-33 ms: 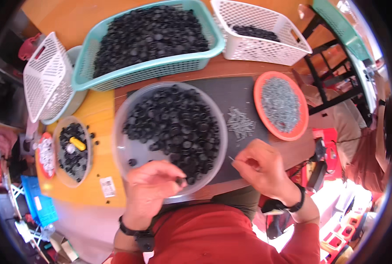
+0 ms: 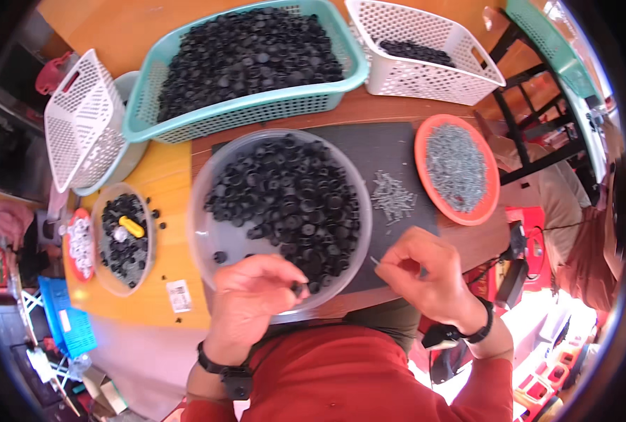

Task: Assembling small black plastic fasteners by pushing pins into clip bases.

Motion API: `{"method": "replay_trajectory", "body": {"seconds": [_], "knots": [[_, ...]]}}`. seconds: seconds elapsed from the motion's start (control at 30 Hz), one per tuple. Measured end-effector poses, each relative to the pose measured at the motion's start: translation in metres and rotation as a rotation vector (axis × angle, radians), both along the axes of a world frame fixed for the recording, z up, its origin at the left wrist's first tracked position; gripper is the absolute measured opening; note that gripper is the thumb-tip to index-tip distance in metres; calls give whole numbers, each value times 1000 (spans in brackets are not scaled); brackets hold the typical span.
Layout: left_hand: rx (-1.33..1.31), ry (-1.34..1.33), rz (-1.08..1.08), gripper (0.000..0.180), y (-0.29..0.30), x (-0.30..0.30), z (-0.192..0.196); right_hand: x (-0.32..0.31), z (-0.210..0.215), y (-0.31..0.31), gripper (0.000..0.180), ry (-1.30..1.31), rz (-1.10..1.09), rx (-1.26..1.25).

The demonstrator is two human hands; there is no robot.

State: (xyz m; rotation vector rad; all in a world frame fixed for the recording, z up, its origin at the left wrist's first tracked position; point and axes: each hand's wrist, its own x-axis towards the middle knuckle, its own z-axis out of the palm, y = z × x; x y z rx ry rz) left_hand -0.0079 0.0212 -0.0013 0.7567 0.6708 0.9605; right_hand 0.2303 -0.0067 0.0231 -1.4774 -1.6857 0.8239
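Near the front rim of a clear round tub (image 2: 197, 235), my left hand (image 2: 246, 299) pinches a small black round cap (image 2: 297, 288) between thumb and fingertips. The tub holds many similar black caps (image 2: 285, 193), with a bare patch of its bottom at the left. To the right, apart from the tub, my right hand (image 2: 429, 274) is closed on a thin metal pin (image 2: 375, 261) whose end sticks out toward the left. Beyond that hand, loose metal pins (image 2: 392, 197) lie heaped on a dark mat (image 2: 355, 141). More fill an orange plate (image 2: 472, 217).
At the back stand a teal basket (image 2: 243, 107) of black caps and a white basket (image 2: 418, 86). Another white basket (image 2: 70, 126) leans at the left. An oval clear container (image 2: 148, 239) with black pieces and a yellow object (image 2: 131, 226) sits beside a red dish (image 2: 90, 271).
The whole view has shifted slightly, so things appear a little farther right. Both hands keep the same grips.
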Motion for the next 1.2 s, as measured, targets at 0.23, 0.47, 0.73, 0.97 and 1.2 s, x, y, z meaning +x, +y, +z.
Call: {"method": "replay_trajectory", "body": {"seconds": [0.23, 0.47, 0.73, 0.97, 1.2], "knots": [[-44, -60, -61, 25, -2, 4, -4, -27, 19, 8, 6, 272, 276, -86], [-63, -72, -67, 28, -3, 1, -6, -38, 21, 12, 8, 438, 262, -423], [-71, -37, -52, 30, -4, 2, -8, -37, 21, 16, 11, 485, 250, -548], [-57, -27, -51, 29, -4, 4, -6, -36, 20, 19, 10, 484, 252, -595], [194, 185, 7, 24, -6, 8, 0, -43, 24, 19, 11, 473, 199, -594]]}}
